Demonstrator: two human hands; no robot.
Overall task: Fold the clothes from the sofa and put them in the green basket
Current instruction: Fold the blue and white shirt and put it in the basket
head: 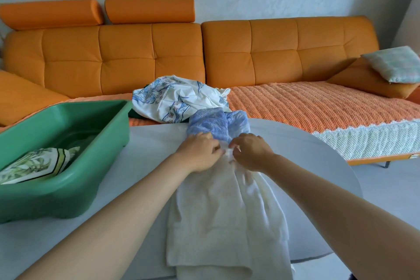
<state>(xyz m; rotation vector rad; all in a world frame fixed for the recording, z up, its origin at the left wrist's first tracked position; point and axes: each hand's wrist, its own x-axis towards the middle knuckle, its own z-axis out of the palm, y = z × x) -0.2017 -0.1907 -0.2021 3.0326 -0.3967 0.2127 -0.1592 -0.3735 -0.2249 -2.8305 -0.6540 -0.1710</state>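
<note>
1. White garment (227,207), soft and crinkled, lies lengthwise on the round white table (145,143), with blue lace fabric (216,124) at its far end.
2. Left hand (200,152) and right hand (250,151), side by side, pinch it where white meets blue.
3. Green plastic basket (68,198), at left, holds a folded leaf-print cloth (38,163).
4. Rumpled blue-printed garment (172,100) lies on the orange tufted sofa (272,52).

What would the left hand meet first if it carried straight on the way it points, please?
Most likely the blue garment, crumpled just beyond the left hand at the far end of the white garment it pinches; depth is uncertain.
</note>
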